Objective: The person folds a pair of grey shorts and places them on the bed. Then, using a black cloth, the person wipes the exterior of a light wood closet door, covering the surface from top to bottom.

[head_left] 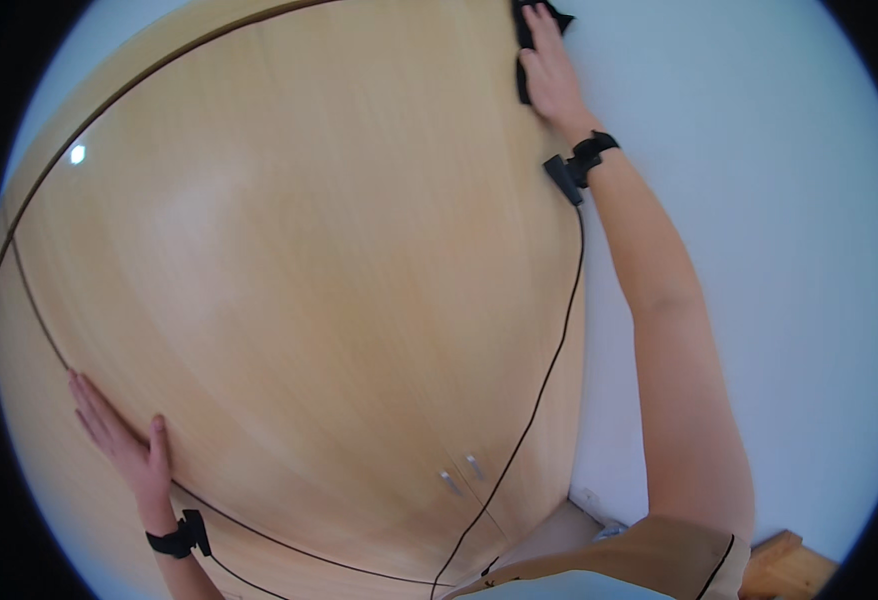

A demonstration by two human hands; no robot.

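A tall light wood-grain cabinet (319, 247) fills most of the view. At its upper right edge, beside the wall, my right hand (551, 75) presses a black cloth (523, 79) against the wood, fingers stretched upward. My left hand (128, 450) lies flat on the cabinet at the lower left, fingers spread and thumb apart, with nothing in it; its fingertips are at a dark seam between panels. Each wrist wears a black strap with a small device, the right one (565, 178) and the left one (196, 531), and a thin black cable runs down from each.
A pale wall (769, 225) meets the cabinet's right side. Two small metal handles (450, 482) sit low on the cabinet doors. The right cable (533, 420) hangs across the cabinet front. A wooden piece of furniture (788, 566) stands at the lower right.
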